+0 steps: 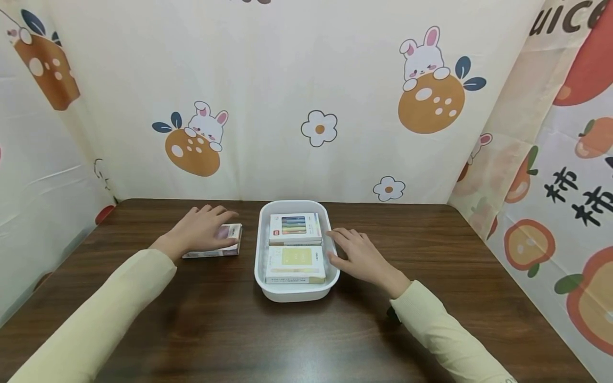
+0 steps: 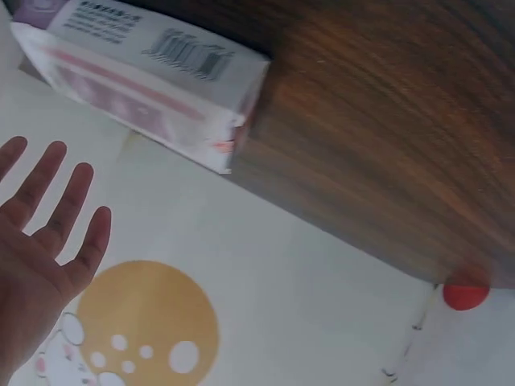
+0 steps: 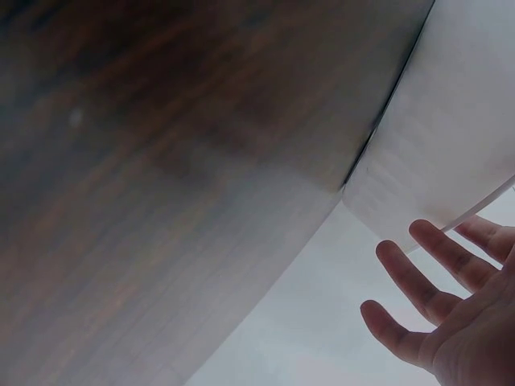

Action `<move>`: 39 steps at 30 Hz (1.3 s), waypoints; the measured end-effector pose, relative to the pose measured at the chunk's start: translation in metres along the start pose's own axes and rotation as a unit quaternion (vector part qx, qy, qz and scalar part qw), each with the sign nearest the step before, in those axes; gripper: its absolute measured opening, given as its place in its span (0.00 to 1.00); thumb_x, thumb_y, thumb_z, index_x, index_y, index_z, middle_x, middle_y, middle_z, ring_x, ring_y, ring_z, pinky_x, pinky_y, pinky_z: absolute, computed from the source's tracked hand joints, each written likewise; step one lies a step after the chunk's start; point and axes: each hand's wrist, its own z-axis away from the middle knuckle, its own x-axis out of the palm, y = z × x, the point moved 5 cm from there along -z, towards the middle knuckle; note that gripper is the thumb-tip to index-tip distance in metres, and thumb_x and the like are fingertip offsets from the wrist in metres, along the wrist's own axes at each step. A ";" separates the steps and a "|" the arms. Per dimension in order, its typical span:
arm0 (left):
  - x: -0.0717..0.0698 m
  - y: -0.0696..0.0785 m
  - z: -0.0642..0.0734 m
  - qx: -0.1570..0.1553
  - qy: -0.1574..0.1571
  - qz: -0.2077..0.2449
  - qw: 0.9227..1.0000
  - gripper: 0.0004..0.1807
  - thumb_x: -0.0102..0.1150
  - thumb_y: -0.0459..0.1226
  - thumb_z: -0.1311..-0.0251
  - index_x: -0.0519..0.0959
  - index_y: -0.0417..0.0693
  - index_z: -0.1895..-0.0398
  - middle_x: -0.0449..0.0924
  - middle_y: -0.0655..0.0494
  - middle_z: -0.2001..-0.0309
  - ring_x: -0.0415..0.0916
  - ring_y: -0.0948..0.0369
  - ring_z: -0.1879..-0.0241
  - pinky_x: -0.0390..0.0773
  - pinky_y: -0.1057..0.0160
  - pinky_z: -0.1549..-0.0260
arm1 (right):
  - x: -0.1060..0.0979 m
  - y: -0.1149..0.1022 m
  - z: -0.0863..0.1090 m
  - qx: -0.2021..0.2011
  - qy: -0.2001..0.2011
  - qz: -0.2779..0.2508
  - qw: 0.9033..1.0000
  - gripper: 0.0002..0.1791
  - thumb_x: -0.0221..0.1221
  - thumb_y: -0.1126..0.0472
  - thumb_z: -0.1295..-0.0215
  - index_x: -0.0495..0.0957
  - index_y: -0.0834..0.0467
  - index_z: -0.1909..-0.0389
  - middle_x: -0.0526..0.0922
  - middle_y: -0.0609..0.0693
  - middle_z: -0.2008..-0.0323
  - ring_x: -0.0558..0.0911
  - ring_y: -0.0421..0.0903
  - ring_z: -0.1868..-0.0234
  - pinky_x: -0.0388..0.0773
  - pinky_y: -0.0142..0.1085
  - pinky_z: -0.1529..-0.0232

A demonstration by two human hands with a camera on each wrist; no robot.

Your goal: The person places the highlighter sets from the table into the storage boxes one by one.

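Observation:
A white plastic basket (image 1: 297, 296) stands at the table's middle. Inside it lie two flat boxes: one with a picture of coloured sticks (image 1: 293, 227) at the back, one with a yellow-green panel (image 1: 296, 263) in front. My right hand (image 1: 359, 254) is at the basket's right rim with fingers spread, and the right wrist view shows the fingers (image 3: 406, 281) beside the white wall. Left of the basket, a white and purple box (image 1: 232, 239) lies on the table. My left hand (image 1: 201, 230) hovers over it, fingers loosely extended, partly hiding it; the left wrist view shows its barcode side (image 2: 185, 52).
The dark wooden table (image 1: 215, 330) ends at the back against a cream curtain (image 1: 268, 80) printed with rabbits and fruit. More printed cloth (image 1: 551, 213) hangs along the right side, and a pale cloth (image 1: 43, 186) along the left.

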 end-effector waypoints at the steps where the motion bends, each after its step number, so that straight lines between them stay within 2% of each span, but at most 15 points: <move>1: 0.001 -0.002 0.001 -0.001 -0.002 0.000 1.000 0.36 0.56 0.60 0.51 0.70 0.50 0.41 0.73 0.46 0.45 0.70 0.43 0.48 0.66 0.37 0.52 | 0.000 0.000 0.000 0.001 -0.002 -0.001 1.000 0.27 0.52 0.46 0.39 0.69 0.55 0.41 0.73 0.53 0.44 0.73 0.51 0.46 0.68 0.51 0.49; 7: 0.012 -0.013 0.007 -0.012 -0.017 0.006 1.000 0.39 0.56 0.63 0.52 0.69 0.50 0.41 0.73 0.45 0.46 0.69 0.43 0.48 0.66 0.37 0.53 | 0.001 0.001 -0.001 -0.004 0.000 0.003 1.000 0.27 0.51 0.46 0.39 0.69 0.55 0.41 0.73 0.53 0.44 0.73 0.52 0.45 0.68 0.51 0.49; 14: 0.027 -0.024 0.012 -0.026 -0.027 0.006 0.999 0.44 0.50 0.70 0.56 0.68 0.53 0.40 0.72 0.45 0.46 0.68 0.45 0.50 0.67 0.38 0.54 | -0.001 -0.002 0.000 -0.009 0.006 0.002 1.000 0.27 0.53 0.48 0.40 0.69 0.56 0.42 0.73 0.53 0.44 0.73 0.52 0.46 0.68 0.52 0.49; 18: 0.033 -0.027 0.013 -0.027 -0.026 0.007 0.999 0.46 0.52 0.71 0.58 0.66 0.53 0.39 0.72 0.46 0.46 0.68 0.45 0.49 0.66 0.37 0.53 | -0.001 -0.002 0.000 -0.008 0.006 0.001 1.000 0.27 0.53 0.48 0.39 0.69 0.56 0.42 0.73 0.53 0.44 0.73 0.52 0.46 0.68 0.52 0.49; 25: 0.036 -0.029 0.013 -0.019 -0.023 0.010 1.000 0.47 0.55 0.69 0.59 0.65 0.53 0.38 0.71 0.46 0.46 0.68 0.44 0.48 0.65 0.38 0.55 | 0.000 -0.002 0.000 -0.001 -0.001 0.001 1.000 0.27 0.52 0.47 0.39 0.69 0.56 0.41 0.73 0.53 0.44 0.73 0.52 0.45 0.68 0.51 0.49; 33: 0.040 -0.031 0.013 -0.018 -0.039 0.024 0.999 0.48 0.56 0.69 0.60 0.63 0.54 0.37 0.70 0.43 0.44 0.67 0.43 0.47 0.64 0.37 0.54 | 0.001 0.000 0.000 0.006 -0.007 0.000 1.000 0.27 0.51 0.46 0.38 0.69 0.55 0.41 0.73 0.53 0.43 0.72 0.52 0.45 0.68 0.51 0.49; 39: 0.040 -0.032 0.012 -0.012 -0.040 0.036 0.999 0.49 0.56 0.69 0.61 0.63 0.53 0.37 0.70 0.43 0.45 0.67 0.43 0.48 0.64 0.36 0.55 | 0.001 0.000 0.001 0.009 -0.012 -0.001 1.000 0.27 0.50 0.46 0.38 0.69 0.55 0.41 0.72 0.52 0.43 0.72 0.51 0.44 0.68 0.51 0.48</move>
